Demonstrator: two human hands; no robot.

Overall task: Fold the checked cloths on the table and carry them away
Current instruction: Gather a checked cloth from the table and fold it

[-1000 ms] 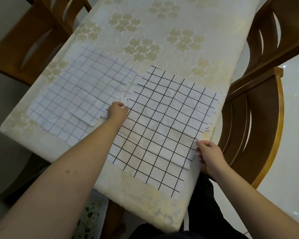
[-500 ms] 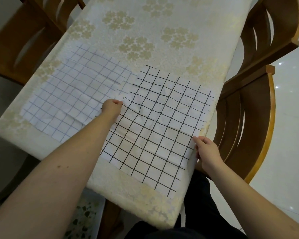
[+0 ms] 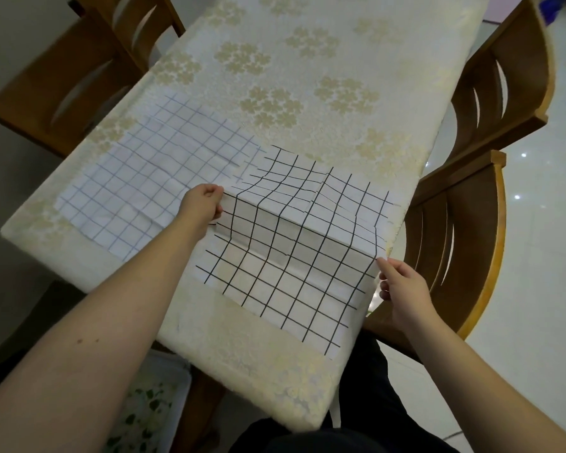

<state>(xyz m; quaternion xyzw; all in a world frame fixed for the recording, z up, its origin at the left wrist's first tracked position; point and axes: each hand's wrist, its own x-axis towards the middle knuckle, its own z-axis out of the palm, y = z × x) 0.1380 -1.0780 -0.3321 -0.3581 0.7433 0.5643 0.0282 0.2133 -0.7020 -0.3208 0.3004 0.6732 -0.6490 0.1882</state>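
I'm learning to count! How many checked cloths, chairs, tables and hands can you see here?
Checked cloths: 2, the black-lined cloth and the pale blue-lined cloth
Wooden chairs: 3, near right chair, far right chair, left chair
Tables: 1, the table
Hands: 2, left hand and right hand
Total: 8

Far tabletop (image 3: pixel 324 37) lies open; chairs (image 3: pixel 490 103) flank both sides.
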